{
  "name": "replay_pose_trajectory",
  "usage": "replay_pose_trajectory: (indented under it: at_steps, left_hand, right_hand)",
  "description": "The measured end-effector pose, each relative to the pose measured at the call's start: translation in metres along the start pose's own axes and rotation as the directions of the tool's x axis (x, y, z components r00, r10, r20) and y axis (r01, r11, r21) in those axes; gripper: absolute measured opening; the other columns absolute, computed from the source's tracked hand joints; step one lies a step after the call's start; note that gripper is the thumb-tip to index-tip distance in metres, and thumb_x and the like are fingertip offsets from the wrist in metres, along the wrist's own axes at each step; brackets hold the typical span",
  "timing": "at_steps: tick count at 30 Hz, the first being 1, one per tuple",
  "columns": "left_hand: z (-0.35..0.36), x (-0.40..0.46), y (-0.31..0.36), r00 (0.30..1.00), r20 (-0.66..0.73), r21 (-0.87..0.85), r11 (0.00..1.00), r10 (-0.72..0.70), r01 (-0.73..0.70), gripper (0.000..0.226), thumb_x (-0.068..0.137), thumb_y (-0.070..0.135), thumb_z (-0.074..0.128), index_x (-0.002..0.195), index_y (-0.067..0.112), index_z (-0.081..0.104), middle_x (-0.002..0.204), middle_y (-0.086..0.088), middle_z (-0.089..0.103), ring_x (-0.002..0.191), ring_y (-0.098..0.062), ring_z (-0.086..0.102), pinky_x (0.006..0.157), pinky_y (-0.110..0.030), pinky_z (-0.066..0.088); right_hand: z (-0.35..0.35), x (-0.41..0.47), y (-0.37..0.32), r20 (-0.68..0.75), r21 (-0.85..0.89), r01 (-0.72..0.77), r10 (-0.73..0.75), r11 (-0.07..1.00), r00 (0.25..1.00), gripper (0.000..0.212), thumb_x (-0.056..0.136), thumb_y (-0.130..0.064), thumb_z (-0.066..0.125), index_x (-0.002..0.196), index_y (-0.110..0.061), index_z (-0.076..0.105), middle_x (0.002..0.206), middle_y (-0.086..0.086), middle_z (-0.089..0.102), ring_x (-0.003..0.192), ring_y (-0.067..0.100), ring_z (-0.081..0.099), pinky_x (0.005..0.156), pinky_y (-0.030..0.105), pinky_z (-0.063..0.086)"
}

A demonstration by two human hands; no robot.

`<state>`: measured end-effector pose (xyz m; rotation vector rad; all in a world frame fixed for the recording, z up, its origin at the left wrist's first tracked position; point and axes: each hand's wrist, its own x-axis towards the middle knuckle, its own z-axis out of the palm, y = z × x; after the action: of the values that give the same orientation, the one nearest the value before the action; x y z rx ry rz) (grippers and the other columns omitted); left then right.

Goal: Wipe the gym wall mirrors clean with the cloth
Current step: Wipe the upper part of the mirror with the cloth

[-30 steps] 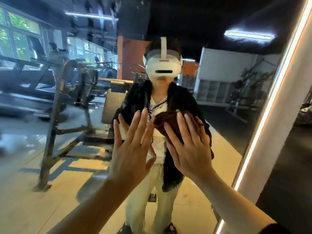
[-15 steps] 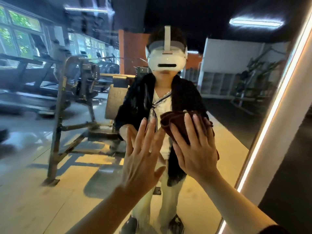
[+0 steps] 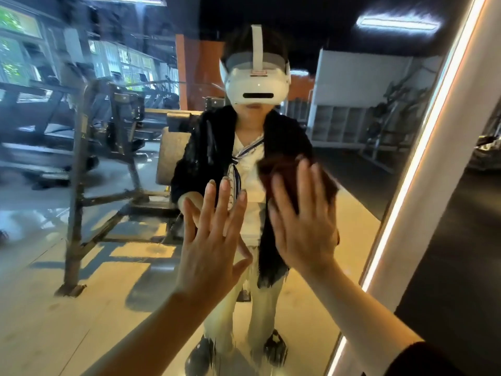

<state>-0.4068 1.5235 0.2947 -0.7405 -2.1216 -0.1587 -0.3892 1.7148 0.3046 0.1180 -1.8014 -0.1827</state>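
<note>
Our right hand [image 3: 303,226], fingers straight and spread, presses cloth [image 3: 287,169] on mirror [image 3: 108,267]. Left hand [image 3: 211,245] at its 9 o'clock, fingers splayed, flat on glass.

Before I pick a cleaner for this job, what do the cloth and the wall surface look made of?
The cloth under the right hand looks like soft, dark brown fabric, limp and matte. The mirror looks like glossy glass, showing sharp reflections with wet-looking streaks.

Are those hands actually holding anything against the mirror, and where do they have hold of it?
The right hand presses a dark brown cloth flat against the wall mirror, straight fingers spread over its middle. The left hand holds nothing.
</note>
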Motion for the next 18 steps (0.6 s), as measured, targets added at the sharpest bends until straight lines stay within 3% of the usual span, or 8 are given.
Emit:
replay_pose_trajectory:
  at_steps: [3, 6, 9, 12, 15, 18]
  left_hand:
    - [-0.004, -0.001, -0.002, 1.000, -0.012, -0.020, 1.000, 0.012, -0.012, 0.127, 0.063, 0.055, 0.085, 0.159, 0.009, 0.016, 0.165, -0.021, 0.003, 0.152, -0.040, 0.004, 0.117, -0.068, 0.012]
    - [-0.007, -0.002, -0.006, 0.999, -0.036, -0.056, 0.998, 0.008, -0.010, 0.126, 0.059, 0.042, 0.092, 0.158, 0.009, 0.021, 0.165, -0.021, 0.008, 0.152, -0.039, 0.006, 0.117, -0.068, 0.013]
    - [-0.006, -0.003, -0.002, 0.998, -0.070, -0.111, 0.994, 0.002, -0.010, 0.122, 0.058, 0.036, 0.094, 0.157, 0.009, 0.026, 0.164, -0.023, 0.010, 0.153, -0.038, 0.007, 0.118, -0.067, 0.011]
    - [-0.003, 0.001, 0.014, 0.995, -0.085, -0.135, 0.989, 0.049, -0.061, 0.122, 0.058, 0.036, 0.094, 0.156, 0.009, 0.027, 0.164, -0.022, 0.011, 0.153, -0.036, 0.005, 0.119, -0.066, 0.009]
    - [0.005, 0.005, 0.031, 0.995, -0.058, -0.142, 0.986, 0.081, -0.088, 0.126, 0.058, 0.040, 0.093, 0.157, 0.009, 0.023, 0.165, -0.021, 0.010, 0.153, -0.035, 0.005, 0.119, -0.065, 0.007]
    - [0.012, 0.006, 0.038, 0.998, 0.009, -0.096, 0.993, 0.063, -0.061, 0.127, 0.061, 0.047, 0.090, 0.159, 0.010, 0.019, 0.165, -0.021, 0.006, 0.153, -0.036, 0.004, 0.119, -0.065, 0.005]
  right_hand:
    - [0.001, -0.075, 0.006, 0.171, -0.066, 0.186, -0.172, 0.980, 0.970, 0.052, 0.108, -0.042, 0.034, 0.156, -0.025, 0.026, 0.162, 0.015, 0.022, 0.154, 0.032, 0.011, 0.120, 0.055, 0.025]
    - [-0.011, -0.092, 0.028, 0.195, -0.092, 0.230, -0.209, 0.969, 0.958, 0.049, 0.109, -0.040, 0.029, 0.155, -0.026, 0.024, 0.160, 0.014, 0.025, 0.154, 0.032, 0.009, 0.118, 0.054, 0.025]
    - [-0.024, -0.039, 0.053, 0.000, -0.084, -0.028, 0.028, 0.996, 1.000, 0.050, 0.109, -0.039, 0.031, 0.155, -0.021, 0.025, 0.160, 0.018, 0.022, 0.150, 0.038, 0.020, 0.121, 0.055, 0.022]
    - [-0.028, 0.026, 0.064, -0.197, -0.072, -0.286, 0.267, 0.955, 0.943, 0.052, 0.107, -0.035, 0.038, 0.153, -0.012, 0.035, 0.158, 0.024, 0.028, 0.148, 0.039, 0.025, 0.119, 0.059, 0.024]
    - [-0.021, 0.028, 0.066, -0.234, -0.077, -0.262, 0.238, 0.962, 0.943, 0.054, 0.101, -0.030, 0.052, 0.150, -0.008, 0.042, 0.156, 0.026, 0.032, 0.147, 0.041, 0.028, 0.116, 0.059, 0.029]
    - [-0.023, -0.032, 0.069, -0.085, -0.094, -0.207, 0.199, 0.974, 0.976, 0.055, 0.104, -0.036, 0.042, 0.153, -0.014, 0.033, 0.159, 0.021, 0.024, 0.148, 0.040, 0.026, 0.114, 0.059, 0.033]
